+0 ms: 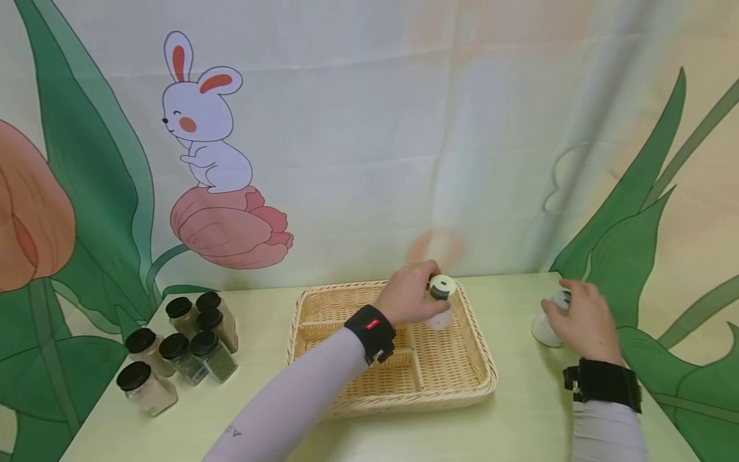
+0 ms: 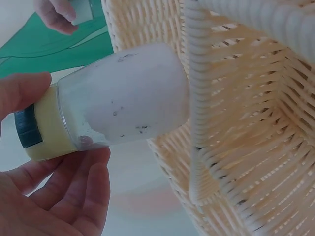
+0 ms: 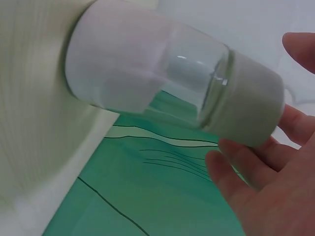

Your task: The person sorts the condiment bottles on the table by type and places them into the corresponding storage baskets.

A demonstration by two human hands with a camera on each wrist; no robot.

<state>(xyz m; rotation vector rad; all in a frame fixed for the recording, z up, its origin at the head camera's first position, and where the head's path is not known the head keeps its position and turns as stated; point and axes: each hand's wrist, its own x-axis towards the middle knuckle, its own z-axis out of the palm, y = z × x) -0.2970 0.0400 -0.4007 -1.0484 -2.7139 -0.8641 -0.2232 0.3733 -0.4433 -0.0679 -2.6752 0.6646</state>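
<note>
Sleeve (image 1: 291, 403) in foreground, left hand (image 1: 406, 296) pinches jar (image 2: 125, 96) at basket (image 1: 488, 372), right hand (image 1: 587, 322) stands thumb-apart at second jar (image 3: 133, 64).

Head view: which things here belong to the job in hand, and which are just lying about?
Seemingly in the job:
- left hand, gripping the cream-lidded jar
- wicker basket, beneath that hand
- right hand, at the pale-lidded jar

Seemingly just about, touched by neither hand:
- seven black-lidded jars, picture left
- printed backdrop
</note>
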